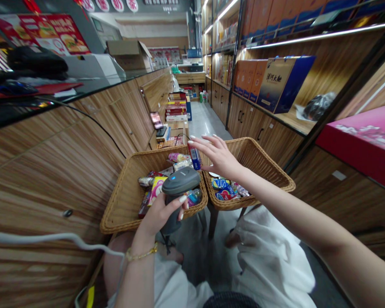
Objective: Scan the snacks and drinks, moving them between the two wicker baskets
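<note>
Both hands are occupied. The left hand (158,214) is curled around the grip of a dark grey plastic handheld scanner (180,181); trigger pressure cannot be told. The right hand (220,159), fingers extended, appears to pinch a small blue-and-red rectangular box (195,157) between fingertips and thumb. The box stands slightly tilted just beyond the scanner's head, near the junction of two open tan wicker baskets.

For a good reading, as judged from this pose: keep the fingers clear of the pale striped label (193,150), turn that face squarely toward the scanner's reading end, and steady both items. A loose pinch could let the box slip.

Count: one scanner; one held box; two baskets, the left basket (120,192) and the right basket (259,160). The left basket holds one yellow-and-pink carton (157,188) among mixed packets; overlap prevents a total. The right basket holds at least two blue packets (220,184); the remainder cannot be counted.
</note>
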A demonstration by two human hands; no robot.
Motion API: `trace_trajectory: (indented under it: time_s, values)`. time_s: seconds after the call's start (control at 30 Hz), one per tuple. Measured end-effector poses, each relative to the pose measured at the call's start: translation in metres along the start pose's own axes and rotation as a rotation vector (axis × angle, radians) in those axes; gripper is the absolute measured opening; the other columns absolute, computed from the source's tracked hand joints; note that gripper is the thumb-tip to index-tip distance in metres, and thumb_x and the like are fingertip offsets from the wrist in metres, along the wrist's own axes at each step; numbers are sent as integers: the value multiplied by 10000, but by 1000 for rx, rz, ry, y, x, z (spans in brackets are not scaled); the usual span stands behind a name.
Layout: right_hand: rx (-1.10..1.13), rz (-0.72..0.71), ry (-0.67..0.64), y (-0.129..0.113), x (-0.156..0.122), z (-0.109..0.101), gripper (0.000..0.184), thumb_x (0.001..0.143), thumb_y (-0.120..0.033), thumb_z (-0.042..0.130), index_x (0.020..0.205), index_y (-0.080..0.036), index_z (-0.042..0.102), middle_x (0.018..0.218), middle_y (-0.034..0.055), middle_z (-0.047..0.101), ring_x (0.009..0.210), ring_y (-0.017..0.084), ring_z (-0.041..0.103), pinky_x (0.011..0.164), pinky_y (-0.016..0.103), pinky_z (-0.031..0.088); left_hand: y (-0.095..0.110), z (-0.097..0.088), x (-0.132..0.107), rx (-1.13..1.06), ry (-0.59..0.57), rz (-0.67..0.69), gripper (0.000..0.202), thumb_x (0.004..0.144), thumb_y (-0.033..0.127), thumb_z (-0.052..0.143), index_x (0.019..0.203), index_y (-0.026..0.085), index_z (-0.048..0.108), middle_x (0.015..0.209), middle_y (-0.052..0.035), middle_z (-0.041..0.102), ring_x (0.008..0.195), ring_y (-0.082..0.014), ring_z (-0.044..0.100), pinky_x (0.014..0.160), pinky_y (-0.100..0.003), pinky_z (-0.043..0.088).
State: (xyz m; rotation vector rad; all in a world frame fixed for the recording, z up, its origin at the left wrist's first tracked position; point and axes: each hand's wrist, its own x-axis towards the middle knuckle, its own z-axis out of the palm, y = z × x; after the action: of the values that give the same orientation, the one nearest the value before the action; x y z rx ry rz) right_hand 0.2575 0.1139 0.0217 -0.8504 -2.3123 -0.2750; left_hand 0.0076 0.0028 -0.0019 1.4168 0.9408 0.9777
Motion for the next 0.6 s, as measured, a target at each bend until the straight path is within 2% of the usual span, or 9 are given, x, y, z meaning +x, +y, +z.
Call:
trace_trajectory:
  time_s: [0.07,0.13,0.23,0.3,0.43,0.6]
  values:
    - [-38,-93,-39,-1,11,-1,880,918,-261,749,1651,-375,275,1684,-26,404,1510,284,375,1283,530,245,0,0,-1,7,-1,6,270,901,421,699,833,162,666,713,-21,682,493,-132,570,501,-264,491]
    - [-64,-106,-38,3,16,-3,783,953,-279,712,1634,-354,332,1669,-14,429,1497,278,399,1285,532,242,1,0,-1,7,-2,5,268,901,419,700,827,164,666,709,-20,681,493,-131,568,504,-265,487]
    - [-87,-2,-15,22,8,-6,613,1001,-282,632,1583,-306,443,1599,31,524,1432,291,468,1235,545,316,1,-1,0,-2,-15,-6,274,894,425,707,823,163,671,721,-22,679,497,-131,569,501,-267,484]
    - [-102,83,-52,40,-5,-9,518,1003,-267,605,1516,-293,536,1518,51,601,1380,307,506,1177,548,379,0,-2,1,-3,-20,-4,283,894,431,710,812,162,675,723,-25,676,503,-133,573,501,-267,485]
    - [-155,214,-277,83,-39,-15,442,952,-226,619,1392,-250,656,1379,91,688,1274,327,561,1101,527,434,-1,-3,2,-3,-20,2,286,889,433,720,811,161,680,733,-29,677,510,-137,573,496,-269,485]
    - [-285,310,-579,128,-75,-12,460,880,-180,630,1335,-210,690,1340,121,705,1223,339,575,1024,476,453,2,-1,2,-6,-20,-15,285,873,438,724,808,166,669,710,-16,673,500,-138,572,492,-267,483]
